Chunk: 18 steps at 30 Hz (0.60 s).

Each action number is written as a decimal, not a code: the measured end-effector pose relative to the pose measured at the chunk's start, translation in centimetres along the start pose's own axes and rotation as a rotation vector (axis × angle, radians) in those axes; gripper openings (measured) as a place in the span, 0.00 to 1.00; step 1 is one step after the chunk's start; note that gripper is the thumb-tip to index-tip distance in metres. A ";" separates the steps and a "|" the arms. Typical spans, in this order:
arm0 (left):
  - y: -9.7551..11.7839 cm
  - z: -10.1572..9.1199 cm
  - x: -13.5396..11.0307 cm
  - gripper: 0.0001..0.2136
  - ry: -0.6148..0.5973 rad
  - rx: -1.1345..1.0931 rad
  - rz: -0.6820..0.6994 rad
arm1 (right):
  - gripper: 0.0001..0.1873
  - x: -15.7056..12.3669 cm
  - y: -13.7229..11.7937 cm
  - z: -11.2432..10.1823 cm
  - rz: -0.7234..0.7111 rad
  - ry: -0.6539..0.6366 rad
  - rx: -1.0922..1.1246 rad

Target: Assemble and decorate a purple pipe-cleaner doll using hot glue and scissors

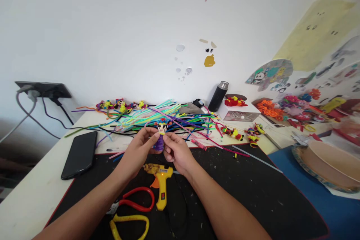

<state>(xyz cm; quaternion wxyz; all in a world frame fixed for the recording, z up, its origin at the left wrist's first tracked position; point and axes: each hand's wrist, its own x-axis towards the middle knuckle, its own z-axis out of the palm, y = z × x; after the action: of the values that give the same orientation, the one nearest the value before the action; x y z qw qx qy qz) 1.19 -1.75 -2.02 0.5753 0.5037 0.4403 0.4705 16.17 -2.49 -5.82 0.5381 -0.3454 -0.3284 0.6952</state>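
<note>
Above the black mat (225,187), I hold a small pipe-cleaner doll (159,142) upright between both hands. It has a white painted face, a red and blue headpiece and a purple body. My left hand (144,144) is closed on its left side, thumb against the body. Fingers of my right hand (177,152) pinch its right side near the neck. Just below the hands lies a yellow hot glue gun (161,180) with an orange trigger. Scissors with red and yellow handles (137,198) lie nearer to me, partly behind my left forearm.
Behind the hands spreads a pile of coloured pipe cleaners (157,118). A phone (80,155) lies at left. Finished dolls (232,133), a black thermos (218,96) and a white box (239,111) stand toward the right. A round bowl (334,161) sits far right.
</note>
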 end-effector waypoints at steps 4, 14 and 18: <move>-0.1 -0.1 0.1 0.25 -0.002 -0.008 -0.007 | 0.27 -0.1 0.1 0.0 0.003 -0.005 0.000; -0.2 -0.1 0.2 0.26 0.015 -0.016 0.001 | 0.25 0.0 0.3 0.1 -0.007 -0.018 -0.005; -0.3 -0.1 0.2 0.26 0.025 -0.004 -0.008 | 0.25 0.0 0.4 -0.1 -0.005 -0.021 -0.009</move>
<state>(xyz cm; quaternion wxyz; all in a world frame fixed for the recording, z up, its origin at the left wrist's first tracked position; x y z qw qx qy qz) 1.17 -1.60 -2.35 0.5727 0.4950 0.4486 0.4751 15.99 -2.53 -6.22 0.5349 -0.3398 -0.3381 0.6958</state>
